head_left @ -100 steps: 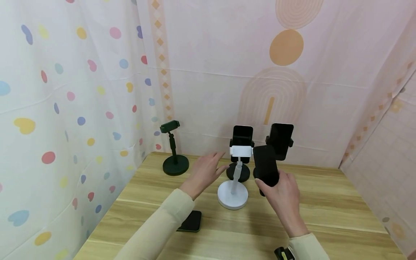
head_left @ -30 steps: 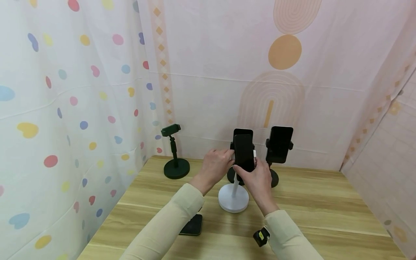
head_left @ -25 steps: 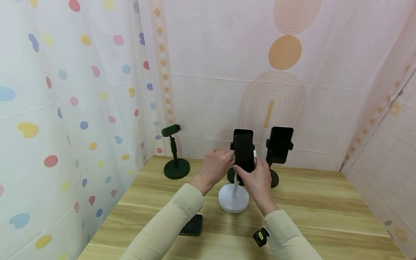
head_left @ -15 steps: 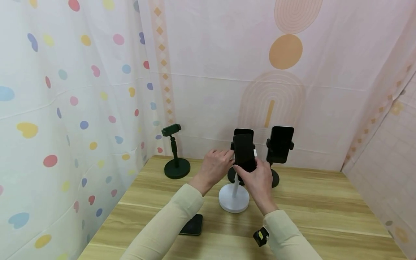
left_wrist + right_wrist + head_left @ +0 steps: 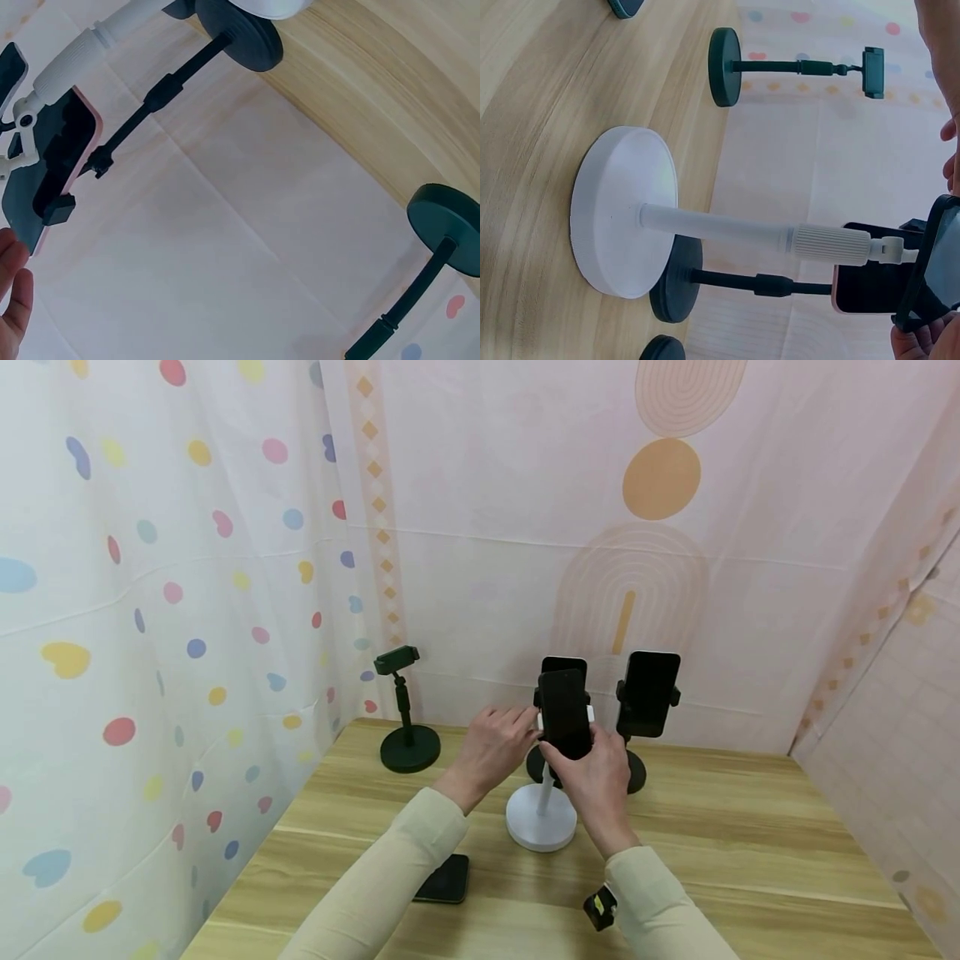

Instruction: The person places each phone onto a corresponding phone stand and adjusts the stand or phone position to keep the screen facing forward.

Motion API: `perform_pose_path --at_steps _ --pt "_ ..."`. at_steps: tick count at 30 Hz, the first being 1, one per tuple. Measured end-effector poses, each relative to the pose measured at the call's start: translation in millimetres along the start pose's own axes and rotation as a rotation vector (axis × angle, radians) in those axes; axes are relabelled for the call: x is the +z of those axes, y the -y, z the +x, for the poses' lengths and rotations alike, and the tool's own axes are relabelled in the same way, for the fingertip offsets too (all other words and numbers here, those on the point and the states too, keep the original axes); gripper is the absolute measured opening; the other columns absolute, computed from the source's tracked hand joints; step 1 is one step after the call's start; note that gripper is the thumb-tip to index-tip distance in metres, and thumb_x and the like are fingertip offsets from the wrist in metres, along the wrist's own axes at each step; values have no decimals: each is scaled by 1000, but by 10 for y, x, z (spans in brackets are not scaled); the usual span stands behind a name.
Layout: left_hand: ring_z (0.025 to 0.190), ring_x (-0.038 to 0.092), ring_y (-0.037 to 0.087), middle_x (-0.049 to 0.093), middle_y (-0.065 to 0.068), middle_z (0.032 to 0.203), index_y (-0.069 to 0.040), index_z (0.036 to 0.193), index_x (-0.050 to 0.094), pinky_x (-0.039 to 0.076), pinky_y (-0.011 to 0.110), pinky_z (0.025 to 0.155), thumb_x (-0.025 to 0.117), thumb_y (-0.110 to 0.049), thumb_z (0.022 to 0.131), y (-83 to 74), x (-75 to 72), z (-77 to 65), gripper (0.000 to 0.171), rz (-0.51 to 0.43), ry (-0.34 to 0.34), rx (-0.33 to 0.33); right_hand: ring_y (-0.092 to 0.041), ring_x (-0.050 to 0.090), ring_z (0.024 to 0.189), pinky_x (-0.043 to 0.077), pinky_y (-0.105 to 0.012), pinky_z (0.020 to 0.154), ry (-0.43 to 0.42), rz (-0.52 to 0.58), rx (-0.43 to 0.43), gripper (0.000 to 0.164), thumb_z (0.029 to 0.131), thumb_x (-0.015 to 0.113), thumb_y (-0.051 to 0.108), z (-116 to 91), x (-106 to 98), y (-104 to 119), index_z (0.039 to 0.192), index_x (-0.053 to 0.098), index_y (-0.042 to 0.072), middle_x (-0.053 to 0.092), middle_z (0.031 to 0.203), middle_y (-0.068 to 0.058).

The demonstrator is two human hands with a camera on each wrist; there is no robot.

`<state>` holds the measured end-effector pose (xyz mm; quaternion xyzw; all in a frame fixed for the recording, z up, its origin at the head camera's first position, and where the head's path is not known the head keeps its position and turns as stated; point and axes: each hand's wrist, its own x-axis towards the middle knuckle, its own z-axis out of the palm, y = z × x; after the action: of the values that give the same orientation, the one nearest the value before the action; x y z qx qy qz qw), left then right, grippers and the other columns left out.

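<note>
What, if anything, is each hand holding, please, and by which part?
The right hand holds a black rectangular phone by its lower part; whether the left hand grips the white clamp cannot be told.

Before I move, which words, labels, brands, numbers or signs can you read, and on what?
None can be read in any view.
Held smartphone: dark screen, no legible lettering.
White phone stand and dark green phone stand: no visible lettering.
Black wrist camera: a yellow-green patch, too small to read.
Patterned curtain: printed shapes only.
</note>
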<state>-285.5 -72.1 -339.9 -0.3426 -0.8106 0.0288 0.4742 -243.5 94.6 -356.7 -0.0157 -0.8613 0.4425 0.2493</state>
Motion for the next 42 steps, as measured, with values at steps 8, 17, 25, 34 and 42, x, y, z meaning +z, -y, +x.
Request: perform_pose_path --at_steps 8,17,25,34,42 --pt "83 69 16 71 3 95 -5 112 70 53 29 67 77 -24 89 14 16 -41 31 -15 -39 12 -32 53 94 45 -47 79 -35 -12 -22 74 76 81 50 -12 41 -10 123 61 -4 55 106 -18" --pt "84 69 15 71 3 97 -6 112 70 53 28 66 78 -25 88 39 32 -54 32 3 -77 34 -37 52 105 44 -52 90 -45 -46 -19 85 76 81 52 -6 57 -3 129 56 -8 54 117 -24" --pt "85 70 15 72 5 99 -3 115 70 55 25 71 80 -22 86 66 47 -88 37 -64 -55 42 -40 50 108 43 -53 93 -77 -61 -62 87 74 86 47 -26 115 -36 129 54 -12 51 119 -27" --pt "80 70 16 73 7 104 -4 123 69 56 28 67 69 -15 90 55 5 -69 35 -263 75 -105 -41 50 109 44 -53 93 -73 -57 -65 90 73 87 47 -37 101 -65 131 52 -12 50 120 -28" --pt "82 70 18 72 5 91 -10 100 66 56 30 68 67 -30 96 -9 10 -9 20 -490 210 -327 -36 54 102 46 -50 86 -20 9 -54 69 87 77 38 -5 37 -80 132 53 -8 51 121 -25"
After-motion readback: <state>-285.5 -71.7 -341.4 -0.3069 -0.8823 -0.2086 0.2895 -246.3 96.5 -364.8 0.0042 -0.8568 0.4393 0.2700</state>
